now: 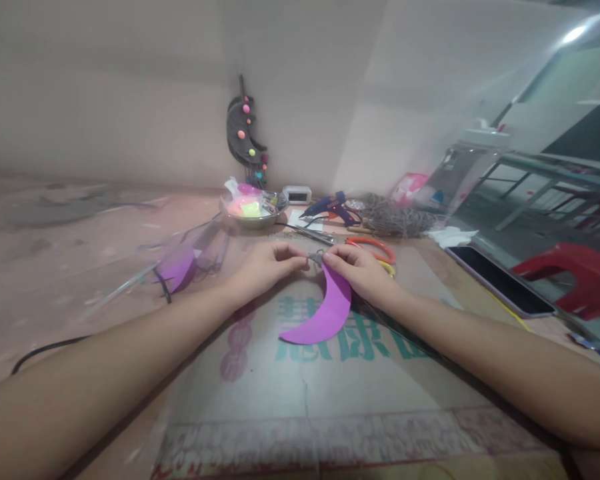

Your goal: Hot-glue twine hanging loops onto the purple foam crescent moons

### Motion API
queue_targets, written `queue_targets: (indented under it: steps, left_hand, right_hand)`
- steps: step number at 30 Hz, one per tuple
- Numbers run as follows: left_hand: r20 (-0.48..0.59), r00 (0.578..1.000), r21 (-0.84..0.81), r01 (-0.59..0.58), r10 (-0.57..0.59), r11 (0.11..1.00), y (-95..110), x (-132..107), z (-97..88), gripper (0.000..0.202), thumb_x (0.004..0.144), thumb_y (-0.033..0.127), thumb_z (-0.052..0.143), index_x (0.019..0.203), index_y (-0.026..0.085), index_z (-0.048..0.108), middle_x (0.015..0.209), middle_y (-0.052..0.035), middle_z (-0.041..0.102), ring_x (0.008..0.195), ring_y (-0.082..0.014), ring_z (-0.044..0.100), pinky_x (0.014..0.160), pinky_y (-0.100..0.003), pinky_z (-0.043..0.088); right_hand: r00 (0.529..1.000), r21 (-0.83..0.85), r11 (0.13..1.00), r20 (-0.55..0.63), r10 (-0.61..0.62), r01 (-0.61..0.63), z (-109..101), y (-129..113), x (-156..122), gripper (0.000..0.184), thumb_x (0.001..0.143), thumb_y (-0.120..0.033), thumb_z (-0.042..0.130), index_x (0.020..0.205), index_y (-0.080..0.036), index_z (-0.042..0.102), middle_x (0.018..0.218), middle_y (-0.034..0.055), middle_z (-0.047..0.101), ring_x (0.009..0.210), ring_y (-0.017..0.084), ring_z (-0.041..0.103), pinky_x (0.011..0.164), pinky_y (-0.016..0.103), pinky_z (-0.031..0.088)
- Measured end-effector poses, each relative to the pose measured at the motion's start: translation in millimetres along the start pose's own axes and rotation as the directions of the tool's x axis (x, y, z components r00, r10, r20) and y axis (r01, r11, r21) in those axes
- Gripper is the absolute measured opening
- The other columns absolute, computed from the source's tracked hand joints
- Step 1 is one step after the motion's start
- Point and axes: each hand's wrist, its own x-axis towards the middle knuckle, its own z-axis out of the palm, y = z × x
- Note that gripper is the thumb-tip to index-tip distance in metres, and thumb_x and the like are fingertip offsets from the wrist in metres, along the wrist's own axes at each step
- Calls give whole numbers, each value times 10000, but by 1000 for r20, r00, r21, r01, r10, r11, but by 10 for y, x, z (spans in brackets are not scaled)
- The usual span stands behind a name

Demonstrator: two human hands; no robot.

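A purple crescent-shaped cutout (pixel 325 313) lies on a flattened cardboard sheet (pixel 300 373) with green printed characters. My right hand (pixel 363 270) rests on the crescent's upper tip, fingers pinched on a small grey piece (pixel 316 257). My left hand (pixel 266 265) is closed in a pinch on the same piece from the left. The two hands' fingertips nearly touch.
Purple offcuts (pixel 177 267) lie to the left. Behind the hands are scissors (pixel 313 233), orange-handled pliers (pixel 375 248), a blue glue gun (pixel 330 205), a twine bundle (pixel 393 217), a bowl of bright pom-poms (pixel 253 208) and a dark crescent hanging (pixel 244 133) on the wall. A phone (pixel 500 280) and a red stool (pixel 575 270) are at the right.
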Motion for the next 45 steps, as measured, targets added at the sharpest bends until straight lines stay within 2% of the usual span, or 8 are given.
queue_targets:
  steps: [14,24,28,31,34,37,41,45]
  left_hand:
    - [-18,999,66,-34,36,997,43,-8,8,318,816,476,604,850,170,684,842,-37,698,770,-170,624,699,-275,459]
    - [-284,955,-65,-106,84,992,3,32,9,304,850,447,578,954,163,608,878,-35,646,816,-163,592,743,-275,459]
    - [-477,858,36,-198,191,979,-35,33,1,249,894,420,522,983,188,535,954,-30,593,870,-157,551,756,-264,434]
    - [-474,848,120,-205,238,971,3,-14,-6,256,929,427,450,871,189,524,842,-8,561,813,-150,526,734,-253,411]
    - [-326,921,122,-180,211,976,62,-59,2,368,939,453,397,747,176,544,743,-10,558,755,-156,526,704,-253,405]
    - [-136,976,101,-158,171,982,111,-71,24,439,930,469,384,688,162,585,697,-22,581,700,-162,533,658,-260,404]
    - [-58,989,120,-129,136,984,158,-61,45,370,894,407,452,648,161,577,649,-4,555,643,-146,501,611,-254,376]
    - [-86,987,152,-119,133,981,146,-55,40,340,898,378,453,649,165,543,643,12,516,635,-132,466,595,-243,347]
  right_hand:
    - [999,-59,998,49,-24,27,-9,19,2,346,852,-493,534,765,-162,587,675,-10,541,625,119,486,565,237,368]
    - [993,92,994,110,49,-59,2,-10,-28,303,804,-471,612,818,-175,550,589,-47,493,483,94,437,446,225,345]
    - [984,-27,990,-108,-143,141,-36,-81,-16,165,809,-323,610,842,-185,526,729,-19,553,608,104,491,548,232,398]
    - [891,-318,890,-211,-402,327,-97,-80,-12,73,805,-196,580,811,-193,508,739,-16,536,620,102,463,573,230,387]
    - [776,-565,660,-54,-628,495,-154,18,6,94,799,-109,538,821,-200,532,755,-2,555,650,121,491,591,242,400]
    - [691,-684,444,123,-712,579,-183,129,35,144,811,-74,514,849,-206,557,813,26,608,767,160,565,666,270,437]
    - [653,-736,332,192,-733,589,-178,151,44,143,829,-73,510,857,-206,553,838,46,627,779,175,576,672,282,444]
    - [698,-745,399,123,-706,535,-147,103,26,88,848,-125,526,856,-213,521,837,43,613,802,183,575,701,294,450]
